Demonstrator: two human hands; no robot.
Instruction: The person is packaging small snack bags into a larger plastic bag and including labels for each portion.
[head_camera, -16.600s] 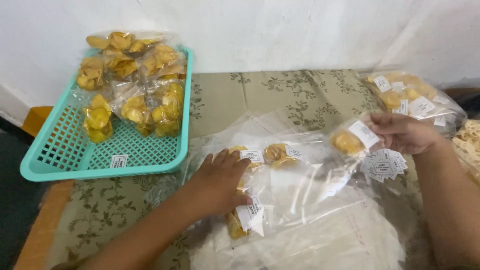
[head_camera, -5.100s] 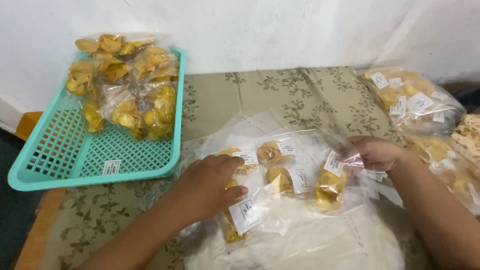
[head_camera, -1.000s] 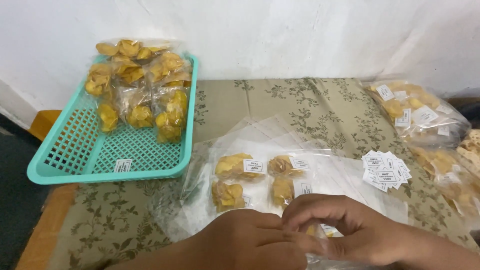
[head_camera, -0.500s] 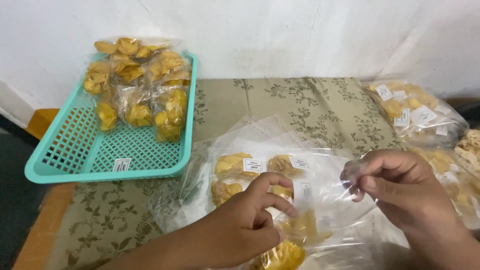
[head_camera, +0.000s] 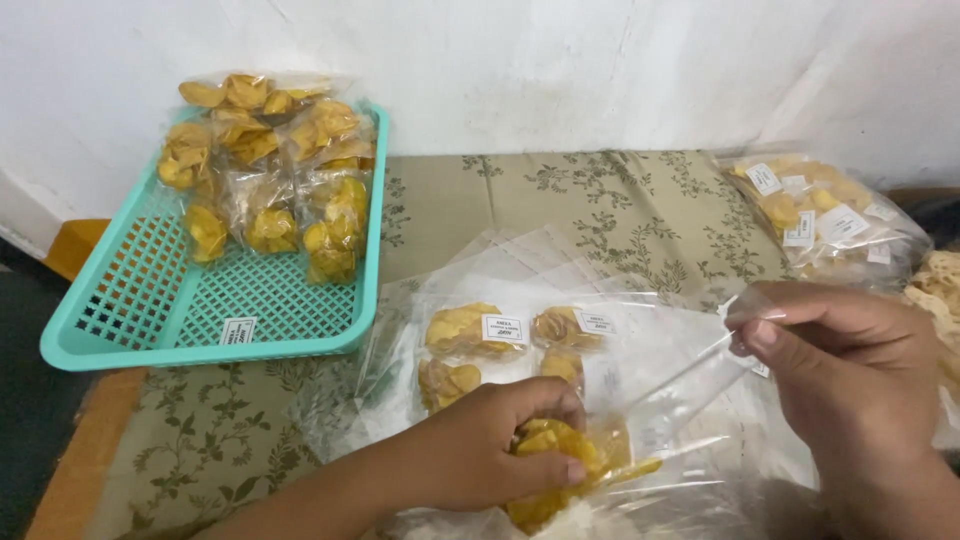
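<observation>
My left hand (head_camera: 495, 448) grips a bunch of yellow chips (head_camera: 560, 470) inside the lower end of a clear plastic bag (head_camera: 665, 395). My right hand (head_camera: 850, 385) pinches the upper edge of that same bag between thumb and fingers and pulls it taut. Just beyond my left hand lie three small labelled packets of chips (head_camera: 500, 340) on a pile of clear bags.
A turquoise mesh tray (head_camera: 150, 320) at the left holds several filled chip packets (head_camera: 265, 170) at its far end and one loose white label. A large bag of labelled packets (head_camera: 825, 215) sits at the right on the floral tablecloth (head_camera: 600, 195). A white wall stands behind.
My hands have drawn apart: the right has lifted the bag's edge up and to the right, and the left now clutches the chips low in the bag.
</observation>
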